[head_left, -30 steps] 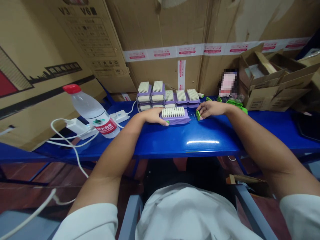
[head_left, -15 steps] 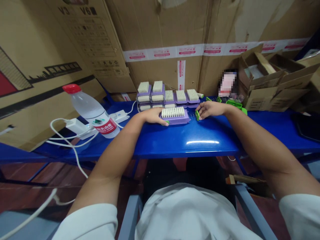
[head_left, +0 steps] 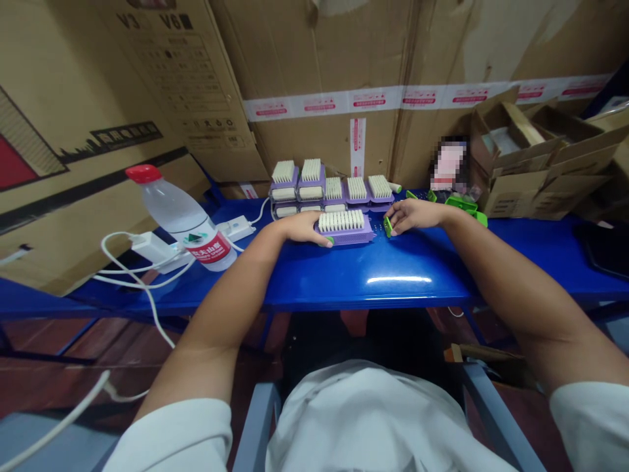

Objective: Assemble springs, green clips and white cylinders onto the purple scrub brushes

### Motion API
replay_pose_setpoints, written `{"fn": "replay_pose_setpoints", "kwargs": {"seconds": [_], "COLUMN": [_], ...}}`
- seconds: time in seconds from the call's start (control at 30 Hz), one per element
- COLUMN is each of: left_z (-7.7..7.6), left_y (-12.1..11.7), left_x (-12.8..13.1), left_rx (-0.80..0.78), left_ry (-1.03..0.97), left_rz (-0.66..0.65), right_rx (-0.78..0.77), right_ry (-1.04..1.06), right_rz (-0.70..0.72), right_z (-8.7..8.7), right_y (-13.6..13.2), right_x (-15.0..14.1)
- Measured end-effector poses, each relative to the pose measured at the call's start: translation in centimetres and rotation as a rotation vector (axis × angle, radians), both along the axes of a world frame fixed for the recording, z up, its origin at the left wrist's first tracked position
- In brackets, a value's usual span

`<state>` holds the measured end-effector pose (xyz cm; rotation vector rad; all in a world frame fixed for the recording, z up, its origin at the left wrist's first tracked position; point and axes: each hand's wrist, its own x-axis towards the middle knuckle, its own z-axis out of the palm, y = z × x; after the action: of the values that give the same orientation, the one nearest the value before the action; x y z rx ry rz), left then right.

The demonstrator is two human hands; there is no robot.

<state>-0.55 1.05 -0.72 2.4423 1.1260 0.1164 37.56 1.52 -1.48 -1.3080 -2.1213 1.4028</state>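
A packing workshop; stacked cardboard cartons (head_left: 314, 59), blue workbench (head_left: 373, 288).

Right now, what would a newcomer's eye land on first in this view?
The rows of purple brushes with pale bristles stand at the back of the glossy blue bench. One more brush lies in front of them between the hands, with the left hand at one end and the right hand by a small green piece. A red-capped water bottle stands further left.
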Motion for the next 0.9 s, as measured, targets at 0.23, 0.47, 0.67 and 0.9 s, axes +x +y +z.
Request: {"fn": "replay_pose_setpoints", "kwargs": {"seconds": [0.23,0.47,0.67,0.9], "left_z": [-0.04,-0.04,-0.29,-0.32], "left_y": [-0.10,-0.07,0.13,0.21], "left_x": [0.03,0.08,-0.09,-0.09], "left_rx": [0.003,-0.018,-0.017,-0.009], "left_ry": [0.011,-0.017,-0.027,-0.027], "left_rz": [0.017,0.017,0.008,0.003], "right_rx": [0.011,0.008,0.014,-0.005], "right_ry": [-0.005,-0.013,-0.009,0.026], "right_rz": [0.013,0.010,-0.005,0.001], "right_z": [-0.18,-0.12,0.03,-0.05], "right_y": [0.15,0.09,-0.11,-0.07], "right_x": [0.07,-0.02,-0.22,-0.27]}}
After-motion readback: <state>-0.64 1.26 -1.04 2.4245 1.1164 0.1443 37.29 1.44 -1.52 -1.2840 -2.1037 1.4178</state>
